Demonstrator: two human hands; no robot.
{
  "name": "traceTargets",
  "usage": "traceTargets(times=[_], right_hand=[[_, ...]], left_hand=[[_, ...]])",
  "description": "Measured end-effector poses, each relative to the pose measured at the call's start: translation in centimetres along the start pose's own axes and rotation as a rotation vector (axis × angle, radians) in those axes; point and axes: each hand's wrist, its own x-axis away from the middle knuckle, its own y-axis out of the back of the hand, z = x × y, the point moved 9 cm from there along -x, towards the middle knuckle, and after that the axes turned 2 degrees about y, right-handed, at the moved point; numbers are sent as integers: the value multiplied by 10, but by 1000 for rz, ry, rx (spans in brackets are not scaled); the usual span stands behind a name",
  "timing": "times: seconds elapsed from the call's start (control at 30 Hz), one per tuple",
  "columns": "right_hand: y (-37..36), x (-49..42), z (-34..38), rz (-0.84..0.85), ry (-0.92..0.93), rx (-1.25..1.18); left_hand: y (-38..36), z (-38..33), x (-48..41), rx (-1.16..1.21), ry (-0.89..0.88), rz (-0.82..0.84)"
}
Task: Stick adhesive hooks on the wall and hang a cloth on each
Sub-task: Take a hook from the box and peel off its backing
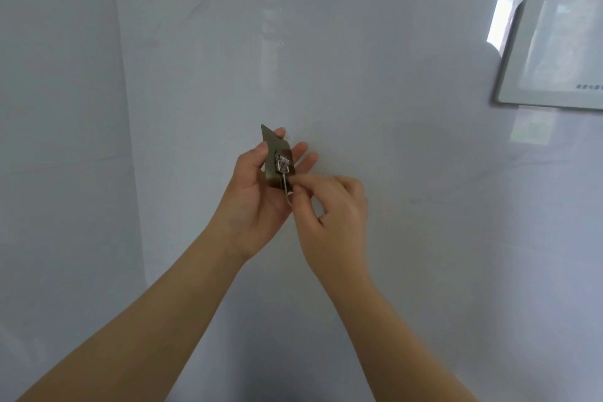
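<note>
An adhesive hook (276,162), a clear sheet with a small metal hook in its middle, is held up in front of the glossy white wall (375,42). My left hand (261,192) holds the sheet between thumb and fingers, palm towards me. My right hand (329,206) pinches the sheet's lower edge beside the metal hook with thumb and forefinger. No cloth is in view.
A white framed panel (554,52) hangs on the wall at the upper right. A wall corner (127,108) runs down the left side. The wall shows bright window reflections.
</note>
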Motion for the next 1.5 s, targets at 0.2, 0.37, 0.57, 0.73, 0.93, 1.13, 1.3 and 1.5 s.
traceTargets(times=[0.2, 0.37, 0.57, 0.73, 0.93, 1.13, 1.3, 1.5], right_hand=[[3, -2, 0, 93, -129, -121], [-4, -9, 0, 217, -251, -353], [9, -12, -14, 88, -331, -355], [22, -16, -22, -57, -379, -434], [27, -20, -24, -80, -405, -429], [31, -21, -25, -102, -466, -533], [28, -21, -25, -77, -473, -566], [22, -21, -11, 66, -294, -291]], left_hand=[[0, -5, 4, -263, -65, -33], [0, -12, 7, -428, -143, -123], [-7, -14, 12, -522, -170, -112], [-5, -14, 12, -485, -124, -112], [-8, -8, 12, -515, -86, -80], [-18, -8, 16, -573, -141, 36], [-18, -12, 14, -610, -197, 10], [-22, -12, 16, -683, -253, -1]])
